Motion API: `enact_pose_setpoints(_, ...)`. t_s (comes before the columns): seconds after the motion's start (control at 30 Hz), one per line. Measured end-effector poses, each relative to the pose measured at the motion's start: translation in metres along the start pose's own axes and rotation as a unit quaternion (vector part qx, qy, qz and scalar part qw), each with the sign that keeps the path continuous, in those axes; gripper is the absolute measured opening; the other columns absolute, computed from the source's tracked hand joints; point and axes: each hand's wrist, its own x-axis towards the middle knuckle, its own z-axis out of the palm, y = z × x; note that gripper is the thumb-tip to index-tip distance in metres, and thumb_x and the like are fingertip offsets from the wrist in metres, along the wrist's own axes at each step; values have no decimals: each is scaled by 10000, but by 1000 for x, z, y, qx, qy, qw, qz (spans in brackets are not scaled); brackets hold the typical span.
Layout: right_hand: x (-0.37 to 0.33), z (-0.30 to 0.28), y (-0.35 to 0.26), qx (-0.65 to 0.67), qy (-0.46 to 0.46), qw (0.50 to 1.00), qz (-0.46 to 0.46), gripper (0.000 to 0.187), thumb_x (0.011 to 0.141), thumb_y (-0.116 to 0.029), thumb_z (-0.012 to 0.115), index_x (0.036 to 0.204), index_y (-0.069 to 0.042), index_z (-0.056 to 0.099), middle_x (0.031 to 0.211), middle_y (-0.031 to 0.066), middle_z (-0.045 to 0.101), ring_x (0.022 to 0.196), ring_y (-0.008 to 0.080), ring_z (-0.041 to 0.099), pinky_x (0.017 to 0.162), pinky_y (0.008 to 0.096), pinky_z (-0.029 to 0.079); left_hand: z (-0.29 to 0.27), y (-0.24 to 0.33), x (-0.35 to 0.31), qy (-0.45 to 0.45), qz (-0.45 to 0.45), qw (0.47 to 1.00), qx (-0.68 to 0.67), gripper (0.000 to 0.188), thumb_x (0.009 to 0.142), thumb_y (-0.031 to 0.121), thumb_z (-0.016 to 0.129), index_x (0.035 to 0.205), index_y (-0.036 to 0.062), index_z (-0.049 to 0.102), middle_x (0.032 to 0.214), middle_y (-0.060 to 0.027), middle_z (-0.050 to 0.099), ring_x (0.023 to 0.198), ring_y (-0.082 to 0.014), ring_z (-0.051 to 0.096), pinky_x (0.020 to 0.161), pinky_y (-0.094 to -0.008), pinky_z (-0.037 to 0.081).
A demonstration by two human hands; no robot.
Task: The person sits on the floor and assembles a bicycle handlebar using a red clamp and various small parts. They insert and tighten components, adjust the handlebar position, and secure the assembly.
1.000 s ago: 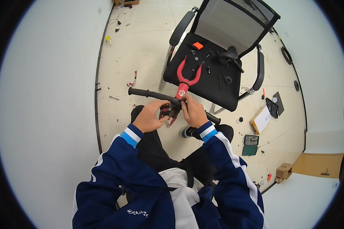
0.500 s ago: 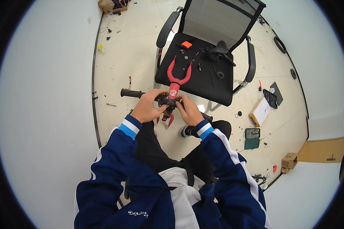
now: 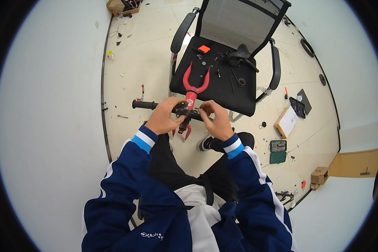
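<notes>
A black handlebar (image 3: 143, 104) lies crosswise before me, its middle at a dark stem clamp (image 3: 183, 111). From that clamp a red bicycle fork (image 3: 190, 97) reaches forward, its two prongs over the front of the chair seat. My left hand (image 3: 164, 118) is closed around the clamp and the bar beside it, thumb near the clamp's front. Just right of the clamp, my right hand (image 3: 218, 121) has thumb and fingertips pinched together above the bar. Whatever small piece they hold is too small to name. Another pair of red prongs (image 3: 188, 132) shows below the clamp.
A black office chair (image 3: 216, 94) stands ahead, with a bicycle saddle (image 3: 239, 55), an orange piece (image 3: 203, 49), a hex key (image 3: 233, 85) and small hardware on its seat. On the floor to the right lie a black tool case (image 3: 297, 108) and a green box (image 3: 277, 157).
My right hand has drawn back a little to the right from the clamp, its fingertips now pinched above the bar. My left hand keeps its hold.
</notes>
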Motion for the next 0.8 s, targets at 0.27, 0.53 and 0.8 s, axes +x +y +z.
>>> enact_pose_setpoints(0.27, -1, -9, -47, -2, -93, 990, -102, 203, 783, 56, 748, 974, 10, 697, 891, 102, 677, 737, 184, 664, 691, 278, 538, -2, 34, -1, 24, 38, 998, 51, 524, 636, 63, 767, 1139, 17, 631, 973, -165, 627, 945, -367, 602, 849, -435, 513)
enact_pose_setpoints(0.53, 6, -21, -70, -65, -167, 977, -113, 216, 760, 40, 743, 971, 4, 716, 900, 124, 682, 765, 245, 696, 711, 324, 567, -9, 53, 0, 22, 83, 990, 109, 437, 595, 92, 792, 999, 18, 643, 876, -138, 627, 873, -357, 603, 787, -435, 511)
enact_pose_setpoints(0.8, 15, -24, -86, -143, -192, 947, -215, 168, 778, -39, 733, 938, 11, 711, 907, 156, 683, 778, 336, 667, 721, 376, 557, -15, 68, 5, 1, 95, 985, 146, 357, 608, 105, 802, 916, 40, 634, 846, -124, 625, 845, -326, 600, 749, -420, 511)
